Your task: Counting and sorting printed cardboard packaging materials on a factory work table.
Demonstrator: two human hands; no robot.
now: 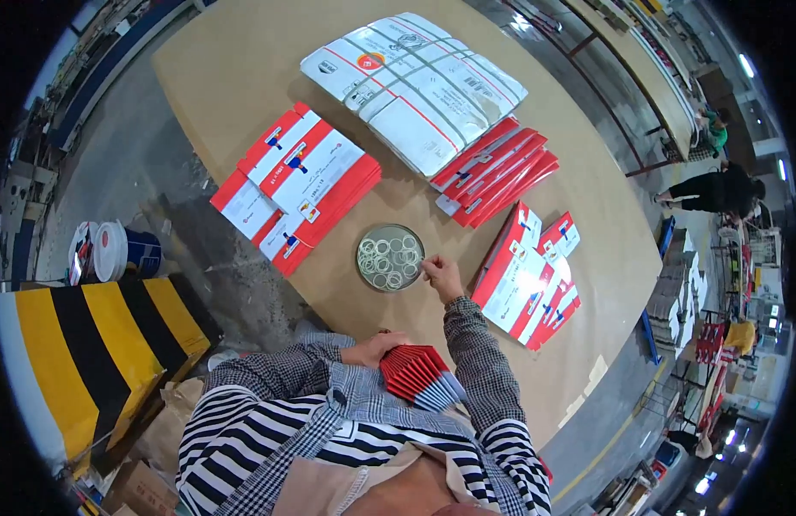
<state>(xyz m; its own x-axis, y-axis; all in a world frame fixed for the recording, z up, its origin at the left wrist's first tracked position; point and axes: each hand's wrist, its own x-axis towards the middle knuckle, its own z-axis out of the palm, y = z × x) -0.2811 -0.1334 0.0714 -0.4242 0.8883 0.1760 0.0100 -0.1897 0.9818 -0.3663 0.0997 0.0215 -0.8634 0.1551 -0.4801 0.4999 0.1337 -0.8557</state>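
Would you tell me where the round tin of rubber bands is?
The tin sits mid-table, by the right hand, between two stacks of red envelopes.

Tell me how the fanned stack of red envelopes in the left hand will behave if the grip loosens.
The fanned red envelopes look thin and flat, so probably light and bendy. Already splayed in the left hand, they would likely slide apart and spill. Their glossy look, like the red stacks on the table, suggests slipperiness.
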